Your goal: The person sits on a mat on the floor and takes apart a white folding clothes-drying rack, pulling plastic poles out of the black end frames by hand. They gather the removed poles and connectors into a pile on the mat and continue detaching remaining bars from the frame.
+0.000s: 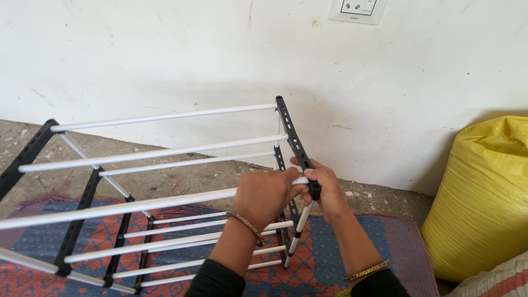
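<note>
Both hands were up at the near right corner of the rack (165, 181), a frame of white tubes and black perforated side bars that lay tipped on its side across the patterned mat (352, 258). The left hand (265, 193) was curled in a fist around the end of the nearest white tube (137, 206), fingers wrapped tight over it, knuckles toward the camera. A beaded bracelet (247, 226) sat on that wrist. Right beside it, touching or nearly so, the right hand (325, 192) was closed on the black side bar (297, 148), thumb and fingers clamped on the black joint where the tube met the bar. That wrist carried a bangle (366, 270), and both forearms came out of dark sleeves at the bottom edge.

The rack itself stood between the person and the white wall (165, 55). Its upper tubes ran off to the left to a second black bar (25, 157) at the far left end. Lower down, more white tubes crossed just above the orange and blue mat, held by shorter black uprights.

A bulging yellow sack (484, 198) rested at the right, near the wall, well apart from the hands. A wall socket plate (357, 10) showed at the top edge. Bare concrete floor (192, 179) ran between mat and wall.
</note>
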